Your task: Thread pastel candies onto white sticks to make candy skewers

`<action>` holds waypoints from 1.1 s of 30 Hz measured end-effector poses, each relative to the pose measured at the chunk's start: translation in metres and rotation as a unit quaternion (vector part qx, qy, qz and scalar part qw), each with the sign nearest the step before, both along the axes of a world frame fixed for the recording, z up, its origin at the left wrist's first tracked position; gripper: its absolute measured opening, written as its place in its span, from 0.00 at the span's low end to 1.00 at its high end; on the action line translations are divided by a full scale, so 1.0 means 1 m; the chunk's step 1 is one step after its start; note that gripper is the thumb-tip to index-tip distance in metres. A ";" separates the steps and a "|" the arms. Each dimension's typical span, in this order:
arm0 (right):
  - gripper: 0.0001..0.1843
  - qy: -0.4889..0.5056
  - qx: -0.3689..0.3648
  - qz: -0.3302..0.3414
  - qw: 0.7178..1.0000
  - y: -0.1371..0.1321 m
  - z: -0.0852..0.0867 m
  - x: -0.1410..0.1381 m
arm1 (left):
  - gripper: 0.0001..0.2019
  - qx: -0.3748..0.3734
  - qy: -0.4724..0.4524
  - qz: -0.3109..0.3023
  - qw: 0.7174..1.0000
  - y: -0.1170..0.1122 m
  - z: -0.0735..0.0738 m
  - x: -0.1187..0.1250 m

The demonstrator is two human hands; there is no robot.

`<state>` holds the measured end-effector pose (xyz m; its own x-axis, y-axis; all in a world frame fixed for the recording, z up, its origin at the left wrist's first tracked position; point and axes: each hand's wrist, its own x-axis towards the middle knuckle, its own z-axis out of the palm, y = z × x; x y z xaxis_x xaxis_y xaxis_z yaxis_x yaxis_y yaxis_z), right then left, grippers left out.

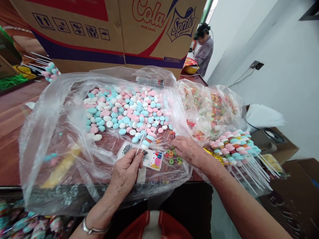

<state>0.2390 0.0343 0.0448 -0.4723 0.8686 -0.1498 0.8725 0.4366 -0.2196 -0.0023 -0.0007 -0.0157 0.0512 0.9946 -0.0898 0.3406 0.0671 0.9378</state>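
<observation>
My left hand is closed on a thin white stick that carries a few pastel candies at its upper end. It hovers over a printed label card inside a large clear plastic bag. A heap of pink, blue and white marshmallow candies fills the bag. My right hand reaches, fingers curled down, onto small coloured ring candies; what its fingertips hold is hidden.
Finished candy skewers lie at the right on white sticks. A bag of mixed gummies lies behind them. A large Cola/Sprite cardboard box stands at the back. Another person works at the table's far end.
</observation>
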 end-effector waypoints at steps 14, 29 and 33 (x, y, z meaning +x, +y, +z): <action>0.08 0.020 0.037 -0.028 0.999 -0.009 -0.008 0.003 | 0.17 0.007 0.003 -0.002 1.000 0.001 0.001 0.001; 0.15 0.585 -0.165 -0.222 0.762 0.003 -0.024 -0.008 | 0.14 0.050 0.057 -0.064 0.995 -0.001 0.008 0.002; 0.18 0.666 -0.203 -0.263 0.668 0.007 -0.021 -0.026 | 0.14 0.068 0.083 -0.073 0.992 -0.002 0.006 0.003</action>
